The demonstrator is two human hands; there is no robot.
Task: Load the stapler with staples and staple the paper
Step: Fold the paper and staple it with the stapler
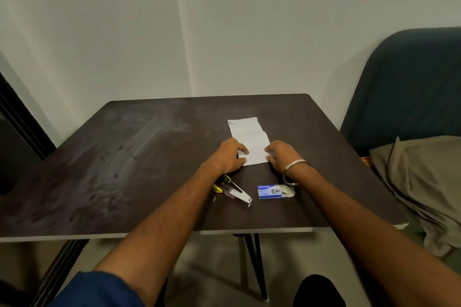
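left hand [228, 156] and right hand [280, 154] both pinch the near edge of the folded white paper [249, 138], one at each corner; paper lies flat on the dark table [124, 157]. stapler [234, 192] lies open, nearer the body, under the left wrist. blue staple box [270, 191] just right of it, ungripped. steel bangle [294, 166] on right wrist.

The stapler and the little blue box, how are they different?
The stapler is shiny metal with yellow bits and lies slanted; the blue box is cardboard and lies straight. The stapler sits under the left arm, the box by the right wrist. Both rest untouched on the table, nearer than the paper.
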